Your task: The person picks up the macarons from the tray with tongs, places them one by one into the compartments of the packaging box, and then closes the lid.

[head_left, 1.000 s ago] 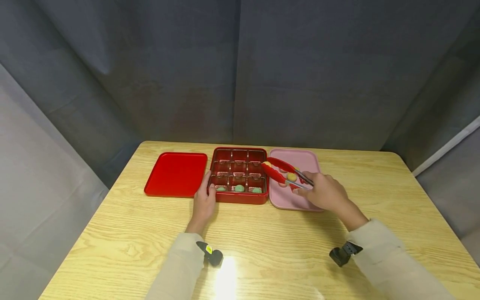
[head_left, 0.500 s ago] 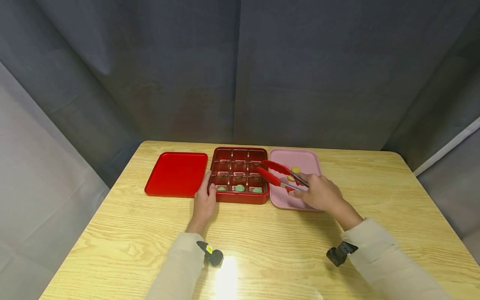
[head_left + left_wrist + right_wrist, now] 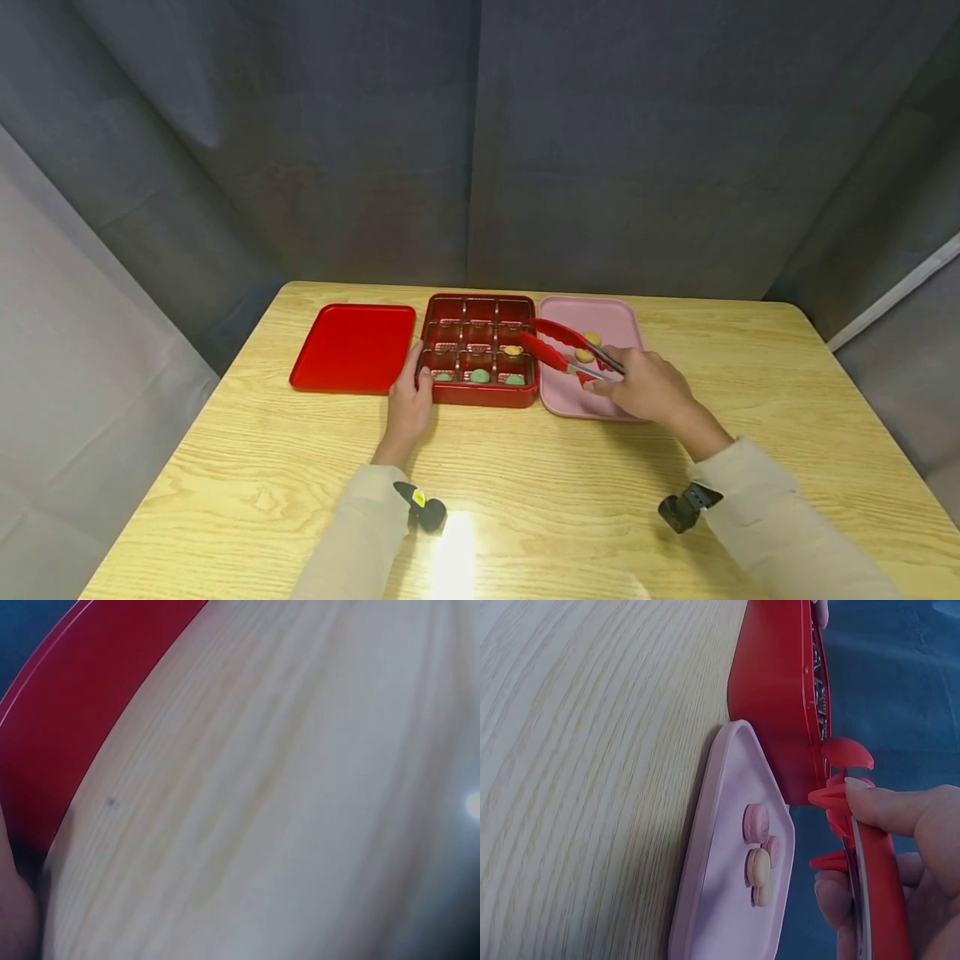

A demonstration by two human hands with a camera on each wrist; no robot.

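- We see the right hand (image 3: 648, 383) holding the metal tongs with scalloped red tips (image 3: 564, 334); in the right wrist view, that hand is cut off at the right edge.
- The tongs lie over the pink rectangular tray (image 3: 592, 402), their tips at the right rim of the deep red box with a clear nine-compartment insert (image 3: 483, 395); we cannot tell whether they touch it.
- Their long axis runs from the palm leftward and slightly away from the person, tips pointing left, the two arms spread apart with nothing visible between them.
- The left hand (image 3: 408, 402) grips the box's near left corner, thumb in front; the outer fingers are partly hidden, and only a sliver of hand shows in the blurred left wrist view.
- The box opens upward; its near row holds three round green macarons (image 3: 479, 377), their lower parts hidden, and the middle row's right compartment holds a round yellow macaron (image 3: 513, 351).
- The right wrist view shows two pink macarons (image 3: 756, 823) and two pale yellow macarons (image 3: 758, 867) on the tray; from the head, tongs and hand block part of it.
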